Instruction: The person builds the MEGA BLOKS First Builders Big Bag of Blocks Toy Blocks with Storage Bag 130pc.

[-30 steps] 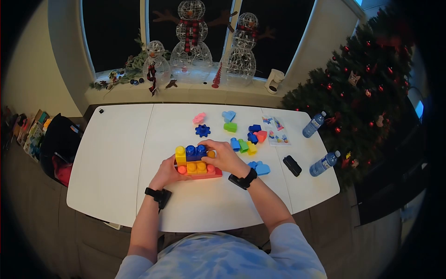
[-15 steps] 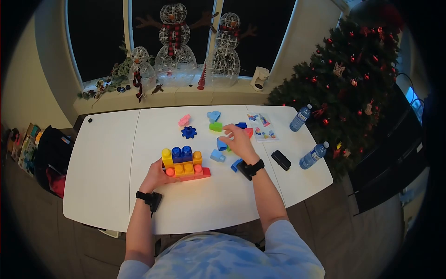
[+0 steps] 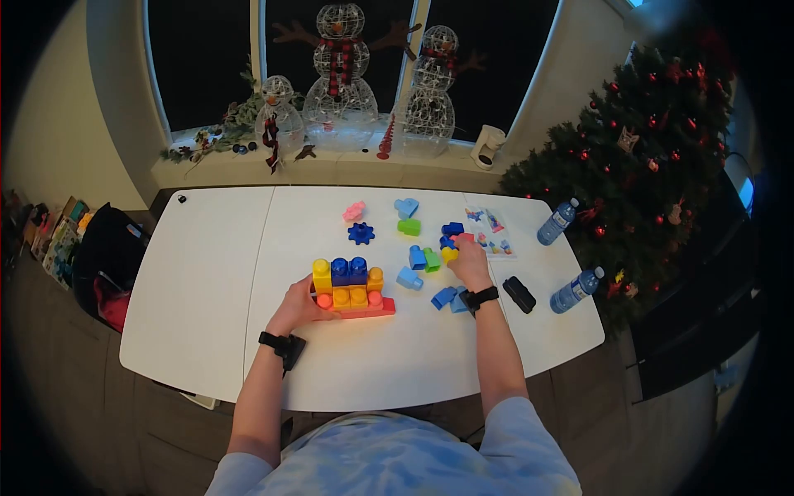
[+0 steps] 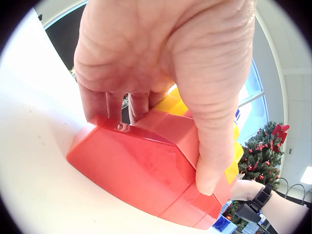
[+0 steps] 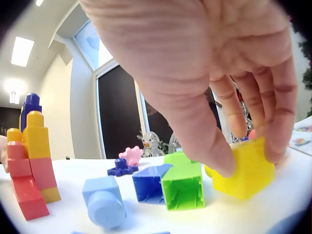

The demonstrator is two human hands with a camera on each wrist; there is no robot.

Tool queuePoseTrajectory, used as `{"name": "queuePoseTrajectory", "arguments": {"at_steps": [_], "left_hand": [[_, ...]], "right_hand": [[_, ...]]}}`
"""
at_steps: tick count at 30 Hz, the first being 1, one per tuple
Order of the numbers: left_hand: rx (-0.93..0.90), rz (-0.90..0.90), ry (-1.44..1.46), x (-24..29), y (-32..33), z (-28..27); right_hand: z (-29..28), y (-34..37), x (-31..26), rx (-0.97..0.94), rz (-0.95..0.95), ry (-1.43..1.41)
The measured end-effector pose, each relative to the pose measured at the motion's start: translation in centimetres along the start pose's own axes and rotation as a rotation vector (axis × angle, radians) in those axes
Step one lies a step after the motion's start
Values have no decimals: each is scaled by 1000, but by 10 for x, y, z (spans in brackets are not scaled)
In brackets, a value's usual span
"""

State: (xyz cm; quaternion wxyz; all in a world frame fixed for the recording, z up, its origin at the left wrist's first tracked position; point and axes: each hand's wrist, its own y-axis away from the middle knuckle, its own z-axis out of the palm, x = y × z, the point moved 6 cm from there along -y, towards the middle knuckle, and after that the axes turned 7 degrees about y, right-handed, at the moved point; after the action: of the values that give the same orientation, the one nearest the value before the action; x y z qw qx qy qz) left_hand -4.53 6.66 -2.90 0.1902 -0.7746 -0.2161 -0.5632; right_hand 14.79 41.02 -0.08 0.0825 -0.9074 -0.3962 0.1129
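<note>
The left hand point(image 3: 295, 309) grips the left end of a block structure point(image 3: 356, 313), with a red base and yellow, orange and dark blue blocks above. In the left wrist view, the thumb of that hand point(image 4: 165, 58) lies along the structure's red side point(image 4: 131, 165). At the right, the right hand point(image 3: 473, 266) pinches a yellow block point(image 3: 449, 255); the right wrist view shows its thumb and fingers on either side of the yellow block point(image 5: 246, 170). Beside it lie a green block point(image 5: 184, 187) and a blue block point(image 5: 150, 183), both on their sides.
Light blue blocks point(image 3: 409, 279) and a blue block point(image 3: 443, 298) lie between the hands. Farther back are a pink piece point(image 3: 354, 211), a dark blue gear point(image 3: 361, 233) and a green block point(image 3: 408, 226). A black case point(image 3: 519, 294) and bottles point(image 3: 577, 289) stand or lie rightward.
The right hand has left the structure, moved right and taken hold of the yellow block. A light blue block now lies apart, right of the structure. The left hand keeps its grip.
</note>
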Motion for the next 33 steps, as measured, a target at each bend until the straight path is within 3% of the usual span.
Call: {"name": "queuePoseTrajectory", "arguments": {"at_steps": [4, 6, 9, 13, 29, 31, 33], "left_hand": [[9, 7, -9, 0, 0, -1], [21, 10, -39, -1, -1, -1], [-3, -23, -23, 0, 0, 0], [-5, -2, 8, -2, -1, -1], [-1, -41, -57, -1, -1, 0], [3, -48, -42, -2, -1, -1], [17, -65, -72, 1, 1, -1]], "right_hand": [[-46, 15, -50, -30, -66, -277], [-36, 26, -84, -252, -71, -1230], [-35, 43, -127, -329, -200, -1340], [-35, 49, -144, -290, -304, -1057], [-45, 45, -148, -341, -503, -902], [-50, 36, -146, -496, -590, -442], [-47, 3, -137, -482, -589, -356]]}}
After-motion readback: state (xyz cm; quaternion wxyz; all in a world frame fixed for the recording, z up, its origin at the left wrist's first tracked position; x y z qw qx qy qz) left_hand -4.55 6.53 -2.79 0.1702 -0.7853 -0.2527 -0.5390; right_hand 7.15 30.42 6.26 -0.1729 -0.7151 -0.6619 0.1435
